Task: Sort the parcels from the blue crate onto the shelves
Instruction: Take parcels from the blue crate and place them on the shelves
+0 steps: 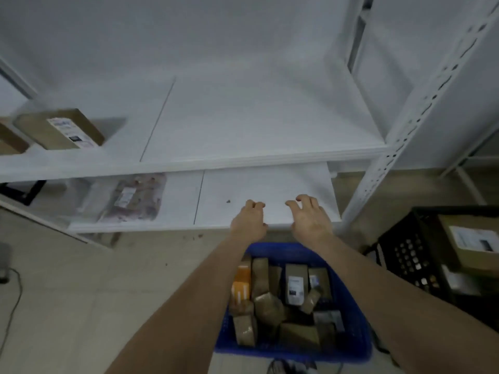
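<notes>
The blue crate (353, 314) stands on the floor below me, filled with several brown parcels and an orange one (241, 286). Both arms reach over it toward the lower white shelf (259, 190). My left hand (249, 221) and my right hand (309, 218) hover side by side at the shelf's front edge, fingers loosely curled, holding nothing. A brown box with a white label (60, 129) sits on the upper shelf (243, 122) at the left. A clear bagged parcel (135, 198) lies on the lower shelf's left part.
A black crate (405, 255) holding a labelled cardboard box (469, 241) stands at the right. A perforated white shelf post (405, 136) rises beside my right hand. A cable (14, 300) runs over the tiled floor at the left.
</notes>
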`<action>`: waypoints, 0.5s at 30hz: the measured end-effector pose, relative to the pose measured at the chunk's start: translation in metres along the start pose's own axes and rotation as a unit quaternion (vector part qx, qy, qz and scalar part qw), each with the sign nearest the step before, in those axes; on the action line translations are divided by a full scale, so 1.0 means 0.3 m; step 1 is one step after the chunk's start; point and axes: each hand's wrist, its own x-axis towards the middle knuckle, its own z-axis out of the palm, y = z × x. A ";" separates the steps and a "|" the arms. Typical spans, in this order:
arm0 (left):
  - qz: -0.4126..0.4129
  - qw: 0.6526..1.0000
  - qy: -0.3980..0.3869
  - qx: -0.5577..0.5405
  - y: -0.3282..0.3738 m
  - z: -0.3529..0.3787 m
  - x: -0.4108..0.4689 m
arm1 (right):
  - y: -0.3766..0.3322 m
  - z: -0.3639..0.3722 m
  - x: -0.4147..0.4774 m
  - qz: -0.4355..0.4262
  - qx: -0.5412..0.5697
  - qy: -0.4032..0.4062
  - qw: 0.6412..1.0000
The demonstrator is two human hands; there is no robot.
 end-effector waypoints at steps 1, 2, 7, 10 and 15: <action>-0.005 1.000 -0.028 -0.001 -0.017 0.064 0.006 | 0.015 0.062 -0.016 0.007 0.003 -0.017 1.000; -0.009 0.998 -0.055 0.003 -0.034 0.127 0.013 | 0.030 0.121 -0.030 0.018 0.008 -0.033 0.999; -0.026 0.993 -0.116 -0.014 -0.102 0.413 0.032 | 0.086 0.402 -0.081 0.075 0.028 -0.125 0.989; -0.029 0.989 -0.144 -0.012 -0.140 0.592 0.053 | 0.112 0.568 -0.087 0.089 0.059 -0.164 0.981; -0.073 0.974 -0.216 -0.011 -0.244 0.889 0.108 | 0.138 0.884 -0.074 0.170 0.144 -0.254 0.941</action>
